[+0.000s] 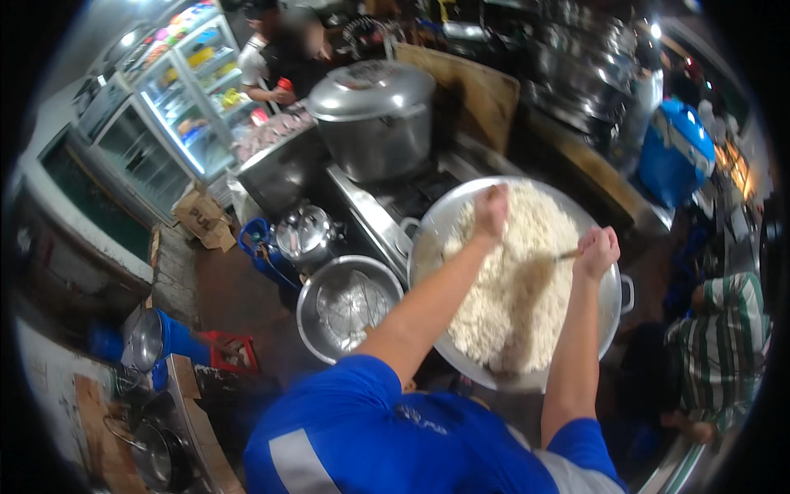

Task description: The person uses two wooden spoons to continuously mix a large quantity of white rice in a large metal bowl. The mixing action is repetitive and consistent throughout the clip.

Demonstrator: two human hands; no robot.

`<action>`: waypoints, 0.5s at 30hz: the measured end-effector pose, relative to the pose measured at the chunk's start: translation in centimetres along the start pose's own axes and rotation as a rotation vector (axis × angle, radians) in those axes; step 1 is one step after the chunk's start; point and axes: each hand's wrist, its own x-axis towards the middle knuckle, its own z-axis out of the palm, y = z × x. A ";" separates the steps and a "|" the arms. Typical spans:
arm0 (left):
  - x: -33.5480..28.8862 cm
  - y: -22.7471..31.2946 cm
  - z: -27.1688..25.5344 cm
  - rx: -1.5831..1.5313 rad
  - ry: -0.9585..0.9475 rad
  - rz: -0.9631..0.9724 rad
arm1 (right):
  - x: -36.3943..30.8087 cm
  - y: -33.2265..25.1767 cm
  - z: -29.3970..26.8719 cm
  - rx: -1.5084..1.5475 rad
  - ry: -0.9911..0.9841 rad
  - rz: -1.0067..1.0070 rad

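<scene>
A wide silver pot (pixel 418 276) holds a heap of white, crumbly food that looks like cooked rice (pixel 485 317). Over the far part of the heap, my left hand (pixel 494 214) is closed in a fist; what it grips, if anything, I cannot make out. My right hand (pixel 598 253), closed, is above the pot's right side. From its fingers a thin handle (pixel 566 257) points left into the pot. It leads toward a brownish, motion-smeared utensil head (pixel 533 280) over the rice, whose exact kind is unclear.
Left of the pot are a steel basin (pixel 309 317) and a smaller shiny pot (pixel 303 235). Beyond stands a large lidded pot (pixel 370 123). A blue drum (pixel 676 156) is at far right. Another person in a striped shirt (pixel 720 350) is close on the right; someone else stands near the fridges.
</scene>
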 end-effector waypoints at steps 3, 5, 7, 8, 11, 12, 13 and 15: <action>-0.1 4.2 1.3 0.025 -0.082 0.211 | -1.0 -5.0 7.2 -0.073 -0.170 -0.068; -0.4 8.1 3.7 -0.019 -0.103 0.200 | -0.6 -8.3 9.5 -0.129 -0.207 -0.101; 0.1 11.8 4.3 0.002 -0.109 0.264 | -0.8 -11.8 11.9 -0.173 -0.285 -0.129; 0.6 13.7 4.5 0.020 -0.107 0.287 | -0.4 -12.9 12.7 -0.203 -0.321 -0.147; 0.7 18.5 4.7 0.056 -0.023 0.239 | 1.8 -16.1 10.4 -0.322 -0.323 -0.149; 1.8 18.9 3.3 0.014 -0.050 0.157 | 3.0 -16.8 8.5 -0.362 -0.274 -0.124; 2.7 19.7 0.4 -0.160 -0.129 -0.079 | 2.5 -17.9 8.2 -0.365 -0.208 -0.045; 1.1 21.5 -2.3 0.051 -0.049 -0.003 | 3.2 -18.5 4.4 -0.319 -0.136 0.024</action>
